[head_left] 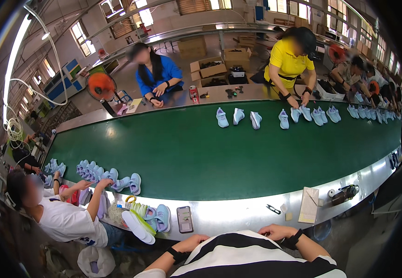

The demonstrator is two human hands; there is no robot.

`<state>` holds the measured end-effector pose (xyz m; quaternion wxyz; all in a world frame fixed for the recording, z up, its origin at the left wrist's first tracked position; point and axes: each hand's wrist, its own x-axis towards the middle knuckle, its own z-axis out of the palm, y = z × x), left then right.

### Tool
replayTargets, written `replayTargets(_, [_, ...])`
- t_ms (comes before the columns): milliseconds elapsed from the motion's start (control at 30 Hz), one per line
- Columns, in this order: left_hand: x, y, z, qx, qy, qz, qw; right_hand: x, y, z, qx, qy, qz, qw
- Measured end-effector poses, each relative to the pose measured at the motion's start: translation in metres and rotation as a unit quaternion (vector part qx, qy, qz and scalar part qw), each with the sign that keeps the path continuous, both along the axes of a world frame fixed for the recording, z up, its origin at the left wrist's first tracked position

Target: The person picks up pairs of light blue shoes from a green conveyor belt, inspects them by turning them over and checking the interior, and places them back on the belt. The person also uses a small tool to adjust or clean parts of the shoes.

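Note:
Both of my hands are at the near metal edge of the table, close against my striped shirt (238, 252). The shirt partly covers the fingers of my left hand (195, 242); a phone (185, 219) lies just beyond it. My right hand (276, 231) has its fingers curled in beside the shirt, with nothing visible in them. Farther off from it lie black thread snips (273, 209) and a lined notepad (309, 205). Left of the phone stand light-blue sneakers (163, 217), with white insoles (137, 227) in front of them.
A green conveyor belt (182, 153) runs across, with rows of light-blue sneakers (283, 119) along its far side. At left, a co-worker in white (71, 217) handles sneakers. Two people (159, 69) sit or stand opposite. A dark bottle (344, 194) lies at right.

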<state>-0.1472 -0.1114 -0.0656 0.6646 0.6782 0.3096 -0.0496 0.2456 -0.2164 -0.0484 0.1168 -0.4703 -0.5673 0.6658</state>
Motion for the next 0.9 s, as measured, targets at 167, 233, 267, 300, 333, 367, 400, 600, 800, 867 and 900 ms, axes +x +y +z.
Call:
replayTargets(167, [0.009, 0.0, 0.012, 0.087, -0.001, -0.013, 0.996, -0.008, -0.001, 0.004, 0.011, -0.039, -0.028, 0.999])
replayTargets(233, [0.015, -0.003, 0.017, 0.138, 0.001, -0.013, 0.99, -0.018, -0.003, 0.005, 0.103, -0.067, -0.031, 0.992])
replayTargets(267, [0.018, -0.005, 0.019, 0.154, 0.01, -0.016, 0.988, -0.023, -0.005, 0.006, 0.143, -0.089, -0.035, 0.985])
replayTargets(300, [0.019, -0.009, 0.02, 0.173, 0.013, -0.017, 0.985, -0.026, -0.006, 0.007, 0.185, -0.094, -0.024, 0.978])
replayTargets(333, [0.021, -0.011, 0.021, 0.18, 0.013, -0.016, 0.983, -0.029, -0.008, 0.007, 0.223, -0.104, -0.016, 0.969])
replayTargets(367, [0.023, -0.013, 0.021, 0.193, 0.005, -0.011, 0.981, -0.029, -0.009, 0.006, 0.273, -0.108, -0.017, 0.956])
replayTargets(400, [0.024, -0.015, 0.02, 0.211, -0.002, -0.009, 0.977, -0.029, -0.009, 0.004, 0.309, -0.127, 0.005, 0.942])
replayTargets(600, [0.031, -0.021, -0.004, 0.275, -0.074, 0.028, 0.958, -0.017, -0.007, -0.05, 0.429, -0.144, 0.018, 0.892])
replayTargets(800, [0.018, -0.029, -0.025, 0.201, -0.089, 0.02, 0.975, 0.006, -0.012, -0.073, 0.167, -0.083, 0.033, 0.982])
replayTargets(867, [0.006, -0.032, -0.03, 0.153, -0.103, 0.032, 0.982, 0.015, -0.028, -0.058, 0.013, -0.064, 0.0, 0.998])
replayTargets(900, [-0.001, -0.034, -0.033, 0.14, -0.115, 0.024, 0.983, 0.02, -0.038, -0.049, -0.046, -0.057, -0.012, 0.997])
